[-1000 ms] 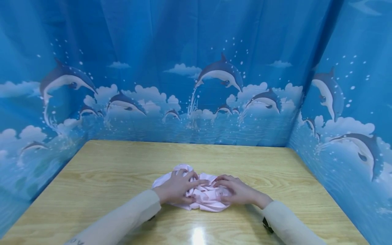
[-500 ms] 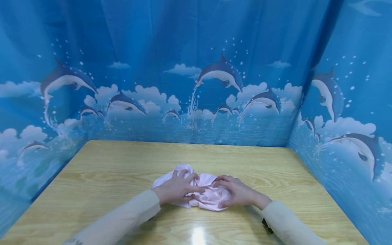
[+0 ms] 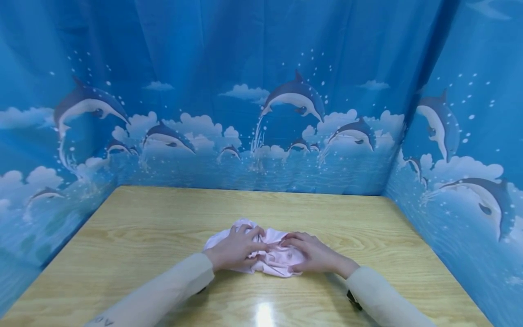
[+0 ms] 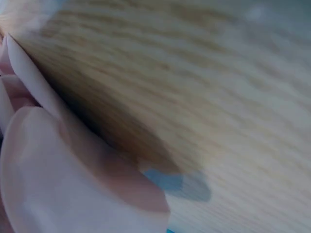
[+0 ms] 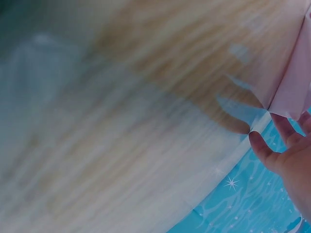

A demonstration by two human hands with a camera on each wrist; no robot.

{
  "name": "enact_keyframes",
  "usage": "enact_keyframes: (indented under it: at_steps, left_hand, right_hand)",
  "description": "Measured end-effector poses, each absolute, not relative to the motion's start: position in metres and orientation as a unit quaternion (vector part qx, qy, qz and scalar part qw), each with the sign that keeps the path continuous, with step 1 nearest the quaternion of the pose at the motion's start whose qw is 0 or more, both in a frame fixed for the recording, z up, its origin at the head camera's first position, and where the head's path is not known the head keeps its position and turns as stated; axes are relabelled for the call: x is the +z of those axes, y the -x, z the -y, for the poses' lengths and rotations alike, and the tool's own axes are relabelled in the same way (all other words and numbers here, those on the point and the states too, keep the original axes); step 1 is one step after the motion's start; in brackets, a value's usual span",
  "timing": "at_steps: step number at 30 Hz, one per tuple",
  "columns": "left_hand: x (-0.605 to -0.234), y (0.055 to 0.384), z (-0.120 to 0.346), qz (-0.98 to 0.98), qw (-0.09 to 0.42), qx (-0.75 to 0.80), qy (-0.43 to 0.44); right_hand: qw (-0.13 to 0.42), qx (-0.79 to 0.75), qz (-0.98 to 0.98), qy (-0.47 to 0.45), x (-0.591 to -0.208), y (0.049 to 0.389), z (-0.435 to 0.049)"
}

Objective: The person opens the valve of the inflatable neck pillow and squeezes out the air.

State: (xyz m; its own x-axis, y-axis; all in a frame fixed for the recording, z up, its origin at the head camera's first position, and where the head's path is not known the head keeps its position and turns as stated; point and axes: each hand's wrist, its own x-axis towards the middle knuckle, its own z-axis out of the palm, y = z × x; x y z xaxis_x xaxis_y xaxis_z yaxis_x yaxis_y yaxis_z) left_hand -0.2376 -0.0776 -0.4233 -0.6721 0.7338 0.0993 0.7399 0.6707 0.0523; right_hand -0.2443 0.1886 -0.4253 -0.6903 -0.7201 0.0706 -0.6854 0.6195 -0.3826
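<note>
A crumpled pale pink cloth point(image 3: 274, 266) lies in loose folds near the middle of the table. Over its left half, my left hand point(image 3: 232, 252) holds the folds with bent, spread fingers. My right hand point(image 3: 319, 257) grips the right end, fingers over the far side and thumb at the near edge. In the left wrist view, pink folds point(image 4: 73, 179) fill the lower left, and the left fingers are mostly hidden. The right wrist view has the right hand point(image 5: 297, 165) at the cloth's edge point(image 5: 294, 92), its thumb tip down at the table.
The wood-grain table point(image 3: 163, 218) extends around the cloth on all sides, with a bright light reflection near the front. A blue curtain point(image 3: 245, 54) printed with dolphins and clouds stands behind the table and along both sides.
The cloth's right part has bunched slightly inward, its near edge drawn up a little. My right hand has shifted slightly left; the left hand's fingers have curled in a bit.
</note>
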Motion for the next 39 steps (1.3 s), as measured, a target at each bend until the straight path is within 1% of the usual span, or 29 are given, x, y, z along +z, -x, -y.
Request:
enact_keyframes:
  at_steps: [4, 11, 20, 23, 33, 39]
  left_hand:
    - [-0.422, 0.237, 0.078, 0.915, 0.024, -0.066, 0.398]
    - [-0.430, 0.236, 0.072, 0.925, 0.049, -0.077, 0.369]
    - [-0.427, 0.235, 0.065, 0.932, 0.047, -0.073, 0.352]
    - [-0.427, 0.236, 0.065, 0.931, 0.051, -0.068, 0.356]
    - [-0.433, 0.237, 0.072, 0.919, 0.088, -0.006, 0.385]
    - [-0.430, 0.237, 0.079, 0.894, 0.088, 0.011, 0.438]
  right_hand:
    - [0.046, -0.189, -0.899, 0.391, -0.427, 0.245, -0.189]
    - [0.053, -0.190, -0.902, 0.385, -0.427, 0.247, -0.188]
    - [0.046, -0.192, -0.900, 0.389, -0.429, 0.251, -0.186]
    - [0.043, -0.190, -0.900, 0.391, -0.429, 0.252, -0.185]
    - [0.041, -0.193, -0.899, 0.391, -0.429, 0.253, -0.186]
    - [0.044, -0.197, -0.897, 0.393, -0.427, 0.253, -0.188]
